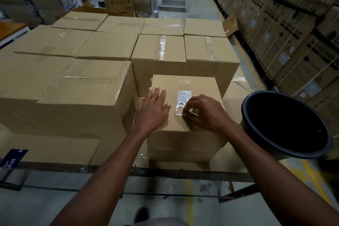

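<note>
A small brown cardboard box (pixel 200 86) stands in front of me on a flat cardboard sheet. A strip of clear tape (pixel 183 97) with a white printed label under it runs down the box's top. My left hand (pixel 153 110) lies flat on the top, fingers straight, left of the tape. My right hand (pixel 203 113) has its fingers curled at the tape's near end and pinches its lower edge.
Larger sealed cartons (pixel 73 86) are stacked left and behind. A dark round bin (pixel 251 126) stands at the right, close to my right arm. Strapped cartons (pixel 293 24) wall the right side past an aisle. People stand at the far back by a table.
</note>
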A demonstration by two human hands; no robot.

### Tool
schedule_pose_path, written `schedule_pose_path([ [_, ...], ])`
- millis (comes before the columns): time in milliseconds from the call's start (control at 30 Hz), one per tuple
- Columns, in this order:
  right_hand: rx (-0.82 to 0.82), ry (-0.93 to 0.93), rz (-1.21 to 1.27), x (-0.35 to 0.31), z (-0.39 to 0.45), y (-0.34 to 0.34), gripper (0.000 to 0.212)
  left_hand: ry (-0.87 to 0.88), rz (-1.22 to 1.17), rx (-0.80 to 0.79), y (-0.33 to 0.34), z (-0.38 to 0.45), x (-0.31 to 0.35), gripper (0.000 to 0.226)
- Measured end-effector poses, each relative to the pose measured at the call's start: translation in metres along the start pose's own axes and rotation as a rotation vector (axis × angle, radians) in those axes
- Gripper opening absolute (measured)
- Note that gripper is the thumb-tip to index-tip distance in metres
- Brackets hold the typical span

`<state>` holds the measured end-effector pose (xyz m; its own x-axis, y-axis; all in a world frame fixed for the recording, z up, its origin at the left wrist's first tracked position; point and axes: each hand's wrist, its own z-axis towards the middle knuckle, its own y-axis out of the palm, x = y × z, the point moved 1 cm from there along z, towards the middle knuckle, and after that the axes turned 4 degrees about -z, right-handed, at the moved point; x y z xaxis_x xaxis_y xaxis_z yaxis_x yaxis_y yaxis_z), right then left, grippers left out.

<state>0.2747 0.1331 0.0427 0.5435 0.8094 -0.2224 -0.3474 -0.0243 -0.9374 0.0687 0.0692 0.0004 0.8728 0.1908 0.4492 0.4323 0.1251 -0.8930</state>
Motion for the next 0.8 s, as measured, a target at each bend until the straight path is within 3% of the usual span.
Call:
schedule_pose_path([
  [333, -0.019, 0.073, -0.024, 0.005, 0.019, -0.016, 0.006, -0.014, 0.006, -0.020, -0.001, -0.001, 0.001, 0.062],
  [533, 0.143, 0.227, 0.017, 0.018, 0.051, -0.053, 0.011, -0.020, 0.026, -0.014, 0.000, 0.000, 0.002, 0.063],
  [800, 0.132, 0.251, 0.068, 0.040, 0.092, -0.081, 0.011, -0.008, 0.018, -0.032, -0.003, -0.002, 0.003, 0.063],
])
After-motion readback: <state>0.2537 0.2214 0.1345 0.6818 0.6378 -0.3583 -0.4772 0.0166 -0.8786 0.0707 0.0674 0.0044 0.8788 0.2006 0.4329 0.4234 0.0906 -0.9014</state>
